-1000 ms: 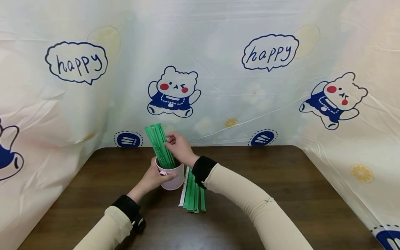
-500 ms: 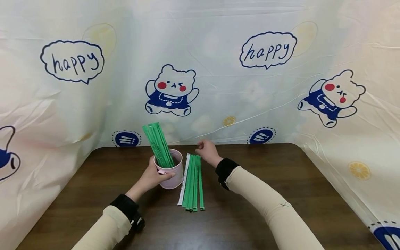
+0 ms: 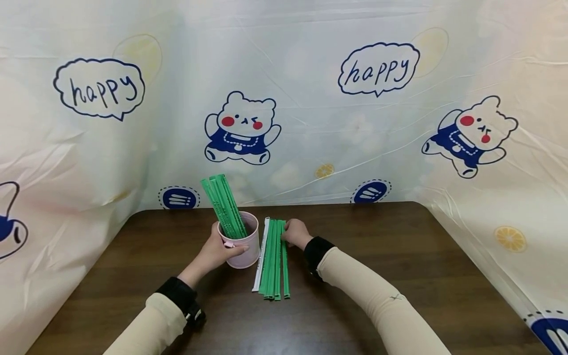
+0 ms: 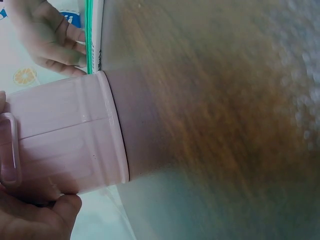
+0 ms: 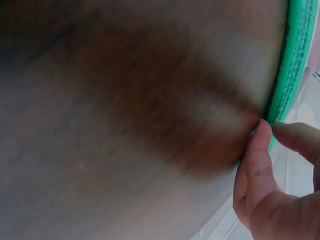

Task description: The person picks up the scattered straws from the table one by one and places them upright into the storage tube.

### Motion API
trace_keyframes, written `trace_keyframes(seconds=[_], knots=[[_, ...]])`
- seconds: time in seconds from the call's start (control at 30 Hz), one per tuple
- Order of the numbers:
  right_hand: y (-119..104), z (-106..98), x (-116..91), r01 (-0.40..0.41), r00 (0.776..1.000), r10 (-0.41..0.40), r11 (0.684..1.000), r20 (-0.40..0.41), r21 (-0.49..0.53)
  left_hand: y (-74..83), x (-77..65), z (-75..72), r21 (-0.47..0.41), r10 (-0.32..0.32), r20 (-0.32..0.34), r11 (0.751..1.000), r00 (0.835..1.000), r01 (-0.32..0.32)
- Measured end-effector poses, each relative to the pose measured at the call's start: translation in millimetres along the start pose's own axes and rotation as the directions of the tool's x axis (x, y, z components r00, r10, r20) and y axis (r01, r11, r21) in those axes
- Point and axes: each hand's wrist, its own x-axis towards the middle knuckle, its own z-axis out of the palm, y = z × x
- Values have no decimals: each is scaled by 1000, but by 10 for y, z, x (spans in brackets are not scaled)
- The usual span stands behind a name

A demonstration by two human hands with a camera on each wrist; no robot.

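Note:
My left hand (image 3: 218, 254) grips a small pink metal pail (image 3: 248, 251) from its left side, thumb across the front. Inside the pail a bundle of green wrapped straws (image 3: 225, 209) leans to the left, their ends high above the rim. Right of the pail lies a row of more green wrapped straws (image 3: 271, 264), with one white wrapped straw (image 3: 261, 259) at its left edge. At the far end of the rightmost straw is my right hand (image 3: 297, 233). The right wrist view shows its thumb and finger pinching a printed green straw (image 5: 292, 60) near the end.
Everything rests on a dark brown wooden table (image 3: 377, 256) with rounded far corners. Behind it hangs a pale curtain (image 3: 310, 123) printed with bears and the word happy. Part of the pail's handle (image 4: 12, 150) shows in the left wrist view.
My right hand has left the bundle in the pail, swung right past the row, then come down onto the far end of the rightmost straw. My left hand keeps hold of the pail.

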Motion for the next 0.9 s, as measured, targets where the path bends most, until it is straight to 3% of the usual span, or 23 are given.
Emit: trace_keyframes(seconds=[0.4,0.67,0.9], knots=[[-17,-104,-107,-21,999,19,997,-41,-72,13,-18,4,-3,-9,14,1000,1000,9],[130,-372,-199,-101,994,105,989,-34,108,-1,-28,19,-17,-7,21,1000,1000,7],[292,-694,-238,-105,992,115,980,-45,172,16,-8,5,-10,-7,13,1000,1000,8]])
